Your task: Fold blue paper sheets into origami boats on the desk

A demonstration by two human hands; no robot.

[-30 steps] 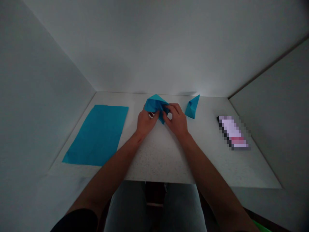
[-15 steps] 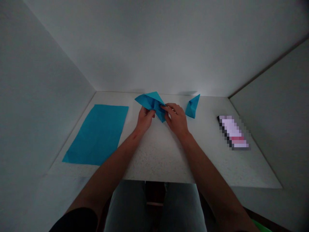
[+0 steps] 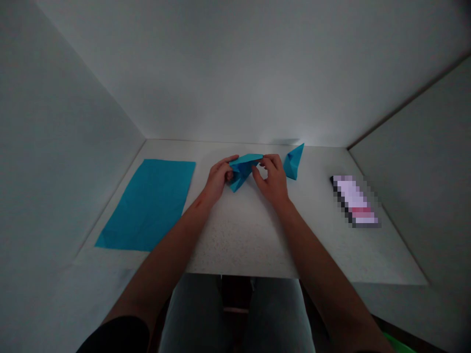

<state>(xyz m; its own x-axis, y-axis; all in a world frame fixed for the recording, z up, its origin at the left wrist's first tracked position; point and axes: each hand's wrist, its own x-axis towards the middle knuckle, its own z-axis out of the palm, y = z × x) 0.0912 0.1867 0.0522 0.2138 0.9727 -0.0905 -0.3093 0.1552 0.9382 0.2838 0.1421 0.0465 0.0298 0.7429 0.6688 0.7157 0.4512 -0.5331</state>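
Observation:
A partly folded blue paper piece (image 3: 243, 169) is held just above the white table (image 3: 239, 235) near its far middle. My left hand (image 3: 217, 179) pinches its left side, fingers curled round the edge. My right hand (image 3: 273, 180) pinches its upper right edge between thumb and fingers. The paper's lower point hangs toward the table between both hands. A second folded blue paper shape (image 3: 293, 162) stands on the table just right of my right hand.
A flat sheet of blue paper (image 3: 149, 203) lies on the table's left side. A blurred-out rectangular object (image 3: 355, 201) lies at the right. White walls close in the table on the left, back and right. My knees show below the front edge.
The folded paper has been turned and flattened lower between my hands; its raised upper point has come down. My right hand's fingers moved up onto its top edge.

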